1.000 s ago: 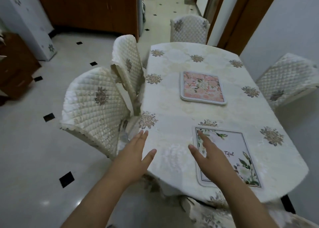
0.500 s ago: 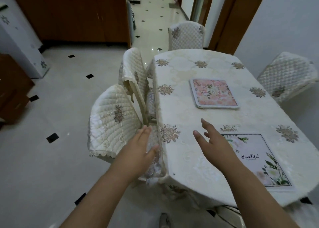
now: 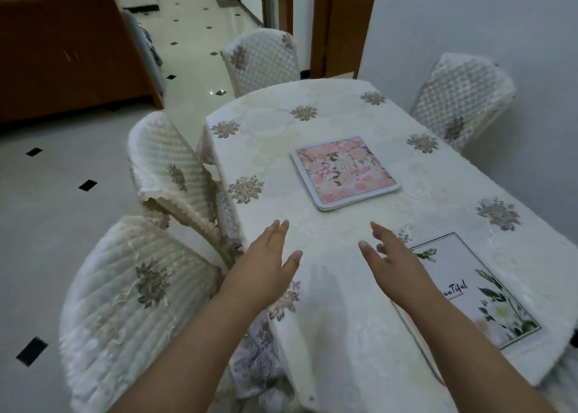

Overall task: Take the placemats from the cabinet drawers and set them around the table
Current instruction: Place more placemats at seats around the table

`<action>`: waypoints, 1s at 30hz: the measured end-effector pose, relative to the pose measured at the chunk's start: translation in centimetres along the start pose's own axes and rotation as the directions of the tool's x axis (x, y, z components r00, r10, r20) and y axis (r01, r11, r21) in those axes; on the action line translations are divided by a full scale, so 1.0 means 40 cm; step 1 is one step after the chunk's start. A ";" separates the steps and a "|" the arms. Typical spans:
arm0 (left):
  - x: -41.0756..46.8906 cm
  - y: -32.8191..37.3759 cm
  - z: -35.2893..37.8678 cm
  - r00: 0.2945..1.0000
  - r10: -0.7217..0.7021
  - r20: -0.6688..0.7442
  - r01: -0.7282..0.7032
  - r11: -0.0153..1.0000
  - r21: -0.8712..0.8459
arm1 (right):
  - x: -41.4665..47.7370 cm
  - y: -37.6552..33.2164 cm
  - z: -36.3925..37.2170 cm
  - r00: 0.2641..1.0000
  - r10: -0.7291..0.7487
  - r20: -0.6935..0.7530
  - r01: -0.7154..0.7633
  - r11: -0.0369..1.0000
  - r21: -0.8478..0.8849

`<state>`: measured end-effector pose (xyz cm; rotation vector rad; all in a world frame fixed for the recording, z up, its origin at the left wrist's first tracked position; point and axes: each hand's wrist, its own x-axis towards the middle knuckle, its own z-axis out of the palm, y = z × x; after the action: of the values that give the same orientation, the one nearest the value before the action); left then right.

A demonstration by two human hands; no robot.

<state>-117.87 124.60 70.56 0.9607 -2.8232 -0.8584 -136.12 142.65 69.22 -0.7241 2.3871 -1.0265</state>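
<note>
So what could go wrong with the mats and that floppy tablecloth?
The white flower placemat lies close to the table's near edge, so a tug on the loose tablecloth might slide it off. The left hand and right hand are both open above the cloth and could snag it. The pink placemat sits mid-table, perhaps far from any chair.

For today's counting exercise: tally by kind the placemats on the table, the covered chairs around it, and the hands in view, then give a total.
Placemats: 2, a pink floral stack counted as one, since its layers cannot be told apart, and a white green-leaf mat
Covered chairs: 4
Hands: 2, left hand, right hand
Total: 8
</note>
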 end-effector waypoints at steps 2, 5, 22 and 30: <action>0.112 -0.006 0.030 0.999 0.016 0.032 -0.016 1.000 0.012 | 0.073 0.018 0.012 1.000 0.018 -0.013 -0.017 1.000 0.018; 0.269 -0.019 0.092 0.997 0.025 0.071 -0.025 1.000 -0.004 | 0.181 0.039 0.044 0.999 0.041 -0.035 -0.040 0.998 0.052; 0.727 -0.144 0.372 0.983 0.157 -0.095 -0.158 0.987 -0.002 | 0.458 0.194 0.205 0.980 0.195 -0.042 -0.189 0.975 0.121; 0.730 -0.113 0.369 0.972 0.222 -0.071 -0.215 0.972 0.091 | 0.474 0.192 0.190 0.974 0.220 -0.045 -0.206 0.955 0.215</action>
<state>-142.00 112.13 51.76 0.6572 -2.8444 -0.6675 -148.50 131.52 55.13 -0.3524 2.3069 -1.2015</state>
